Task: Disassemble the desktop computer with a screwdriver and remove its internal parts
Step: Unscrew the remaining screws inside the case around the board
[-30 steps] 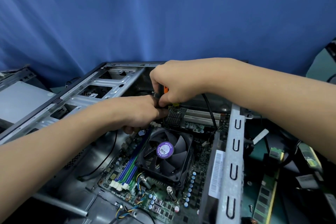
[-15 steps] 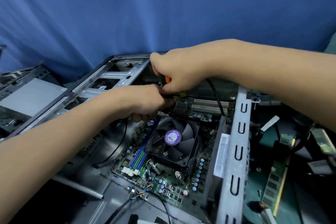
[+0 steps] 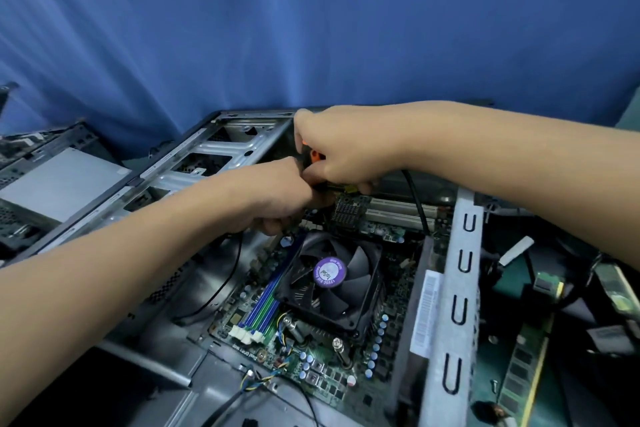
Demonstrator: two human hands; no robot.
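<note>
Head view: right hand (image 3: 349,149) grips screwdriver (image 3: 313,157); left hand (image 3: 280,194) curled, contents hidden; fan (image 3: 329,282) just below, cable (image 3: 414,199) beside.

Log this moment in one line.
right hand: grips screwdriver | left hand: curled beside it, grip hidden | fan: on motherboard | case: open

I count 2 hands, a left hand (image 3: 285,192) and a right hand (image 3: 349,149), 1 screwdriver (image 3: 314,157), 1 open case (image 3: 221,151), 1 fan (image 3: 329,274), 1 motherboard (image 3: 322,374), 4 U-shaped cutouts (image 3: 459,310).
</note>
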